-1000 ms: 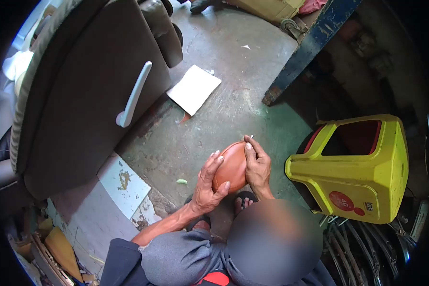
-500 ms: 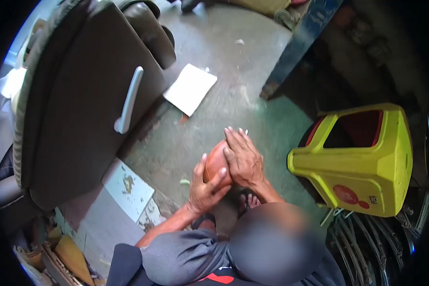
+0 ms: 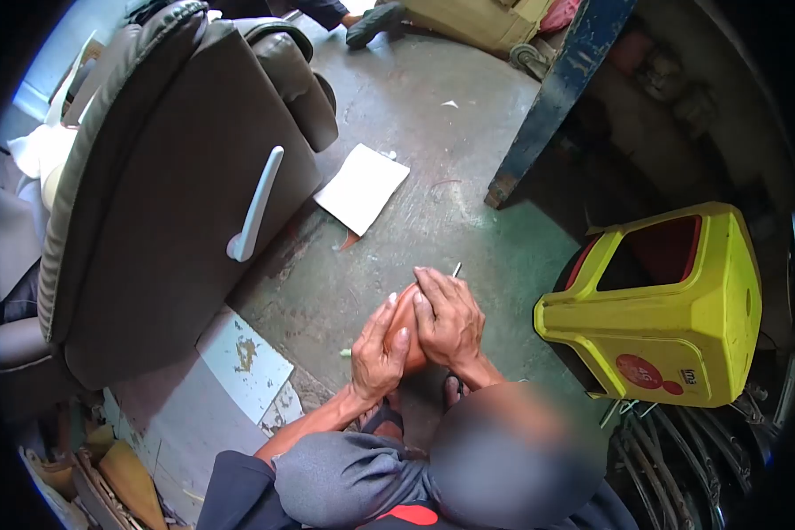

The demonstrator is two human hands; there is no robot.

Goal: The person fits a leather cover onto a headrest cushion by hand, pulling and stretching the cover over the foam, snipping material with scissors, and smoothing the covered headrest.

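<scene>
Between my two hands is an orange-brown, rounded, smooth piece [image 3: 405, 327] whose kind I cannot make out. My left hand [image 3: 380, 355] cups it from the left, with the fingers up along its side. From the right, my right hand [image 3: 450, 320] presses on it, fingers together over its upper edge. The hands hide much of the piece, which is held above the floor near my knees.
A dark brown padded seat [image 3: 181, 194] with a pale lever [image 3: 258, 203] stands to the left. On the floor [image 3: 397, 230] lies a white sheet [image 3: 362, 190]. Right are a yellow stool [image 3: 724, 309] on its side and a blue metal leg [image 3: 556, 102]. Another person's shoe [image 3: 375, 25] shows at the top.
My hands have come closer together around the orange-brown piece, covering more of it. The view has shifted, so the surroundings appear slightly lower and the other person's foot shows more.
</scene>
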